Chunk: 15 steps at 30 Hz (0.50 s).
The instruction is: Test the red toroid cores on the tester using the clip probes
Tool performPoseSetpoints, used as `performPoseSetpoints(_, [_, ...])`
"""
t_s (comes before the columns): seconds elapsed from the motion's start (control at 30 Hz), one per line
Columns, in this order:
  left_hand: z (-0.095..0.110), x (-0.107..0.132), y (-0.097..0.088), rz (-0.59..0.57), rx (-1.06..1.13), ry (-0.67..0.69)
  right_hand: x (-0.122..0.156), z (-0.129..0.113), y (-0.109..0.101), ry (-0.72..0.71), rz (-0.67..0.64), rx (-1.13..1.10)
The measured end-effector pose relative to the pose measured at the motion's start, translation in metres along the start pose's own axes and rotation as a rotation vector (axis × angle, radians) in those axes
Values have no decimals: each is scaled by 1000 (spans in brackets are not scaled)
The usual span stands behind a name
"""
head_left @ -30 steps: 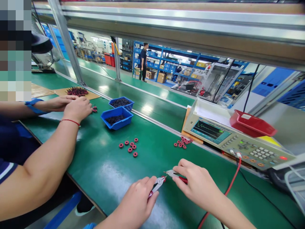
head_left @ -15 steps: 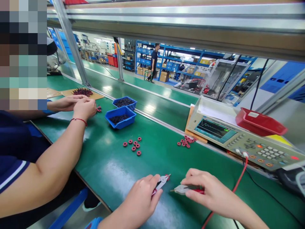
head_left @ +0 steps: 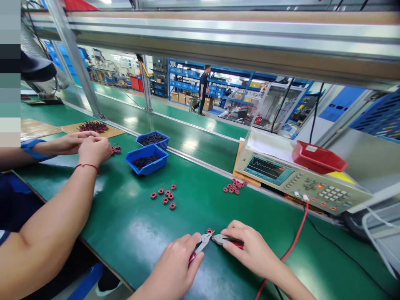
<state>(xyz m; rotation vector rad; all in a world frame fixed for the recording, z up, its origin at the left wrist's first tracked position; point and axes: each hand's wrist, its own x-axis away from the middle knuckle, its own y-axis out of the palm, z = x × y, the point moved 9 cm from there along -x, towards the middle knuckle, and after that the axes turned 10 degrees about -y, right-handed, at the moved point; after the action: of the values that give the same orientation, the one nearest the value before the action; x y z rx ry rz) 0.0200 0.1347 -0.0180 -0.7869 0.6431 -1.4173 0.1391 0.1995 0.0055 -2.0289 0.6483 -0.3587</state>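
Note:
My left hand (head_left: 175,266) is closed on a red-handled test clip (head_left: 200,246) low in the view. My right hand (head_left: 250,250) pinches a second clip (head_left: 223,240) with a red lead (head_left: 293,241) running to the test meter (head_left: 296,179). Both clip tips meet at a small red coil ring (head_left: 209,231) on the green mat (head_left: 125,225). Several loose coil rings (head_left: 164,196) lie ahead to the left, and another cluster of rings (head_left: 234,186) sits beside the meter.
A co-worker's arms (head_left: 62,200) reach across the left, hands (head_left: 89,146) together by a few rings. Two blue trays (head_left: 146,156) hold dark parts. A red tray (head_left: 317,158) rests on the meter. A person (head_left: 203,88) walks far behind the conveyor.
My right hand moved its clip up and left, bringing its tip against the coil ring held at the left clip. The view shifted slightly right; the distant person walked on.

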Motion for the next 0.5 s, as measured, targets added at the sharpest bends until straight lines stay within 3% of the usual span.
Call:
performPoseSetpoints(0.13, [-9, 0, -8, 29, -9, -6, 1, 10, -9, -60, 5, -104])
performPoseSetpoints(0.2, [-21, -1, -20, 89, -25, -22, 3, 36, -25, 5, 87, -99])
performPoseSetpoints(0.33, [-48, -7, -45, 237, -108, -83, 15, 113, -62, 306, 341, 82])
performPoseSetpoints(0.4, [-53, -10, -51, 277, -132, -100, 13, 138, -68, 346, 387, 128])
performPoseSetpoints(0.5, [-44, -11, -49, 267, -105, -71, 1, 156, -68, 322, 410, 154])
